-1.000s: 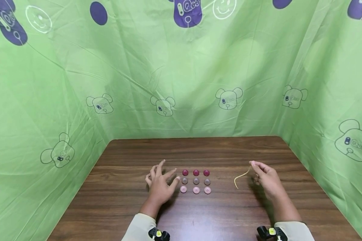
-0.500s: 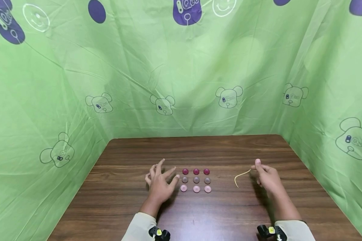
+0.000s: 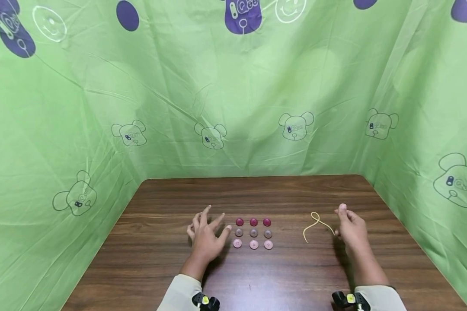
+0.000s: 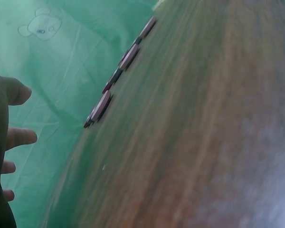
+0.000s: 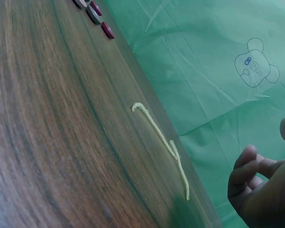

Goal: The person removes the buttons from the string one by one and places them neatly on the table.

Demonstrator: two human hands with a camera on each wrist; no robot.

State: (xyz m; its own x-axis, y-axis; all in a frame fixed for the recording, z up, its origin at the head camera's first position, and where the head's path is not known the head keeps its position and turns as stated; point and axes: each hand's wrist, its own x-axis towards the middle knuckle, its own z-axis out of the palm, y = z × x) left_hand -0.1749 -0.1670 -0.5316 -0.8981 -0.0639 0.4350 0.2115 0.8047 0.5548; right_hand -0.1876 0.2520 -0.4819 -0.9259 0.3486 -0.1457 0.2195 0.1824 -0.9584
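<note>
A thin yellow string [image 3: 317, 221] lies on the table right of the buttons, crossing itself in a small loop. My right hand [image 3: 352, 231] is just beside its right end, thumb raised and fingers loosely curled. In the right wrist view, the string [image 5: 156, 131] rests on the wood apart from the fingers [image 5: 242, 175]. My left hand [image 3: 208, 242] is at the left side of the buttons with its fingers spread, holding nothing. Three rows of buttons lie there: dark red buttons [image 3: 254, 222] at the back, greyish-mauve buttons [image 3: 254, 233] in the middle, pale pink buttons [image 3: 254, 244] in front.
The brown wood-grain table [image 3: 280, 276] carries the buttons and string. Behind it and along both sides hangs a green curtain [image 3: 249, 86] printed with bear heads.
The right hand has let go of the string and drawn a little right, its thumb lifted. The string's held end has dropped to the table in a loop. The left hand has hardly moved.
</note>
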